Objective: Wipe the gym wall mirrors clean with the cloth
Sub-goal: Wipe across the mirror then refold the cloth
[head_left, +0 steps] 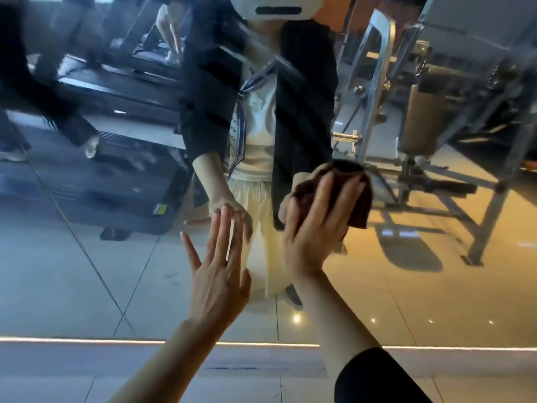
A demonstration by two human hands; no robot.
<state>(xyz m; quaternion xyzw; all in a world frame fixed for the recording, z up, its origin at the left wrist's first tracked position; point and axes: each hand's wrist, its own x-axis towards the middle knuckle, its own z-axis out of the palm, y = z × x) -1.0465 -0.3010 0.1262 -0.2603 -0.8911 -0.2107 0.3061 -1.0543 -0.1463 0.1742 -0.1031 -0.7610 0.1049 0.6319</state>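
The wall mirror (pixel 87 271) fills nearly the whole view, reaching down to a lit strip at its base. My right hand (pixel 316 228) presses a dark brown cloth (pixel 351 196) flat against the glass with straight, spread fingers, right of the middle. My left hand (pixel 218 269) lies flat on the mirror just left of it, fingers straight and spread, fingertips touching the glass. Both hands' reflections meet them in the mirror. Part of the cloth is hidden under my right hand.
The glowing strip (pixel 87 340) marks the mirror's bottom edge above the tiled floor (pixel 232 385). In the reflection stand treadmills (pixel 116 91) on the left, a metal weight machine (pixel 453 112) on the right, and a person in a dark jacket.
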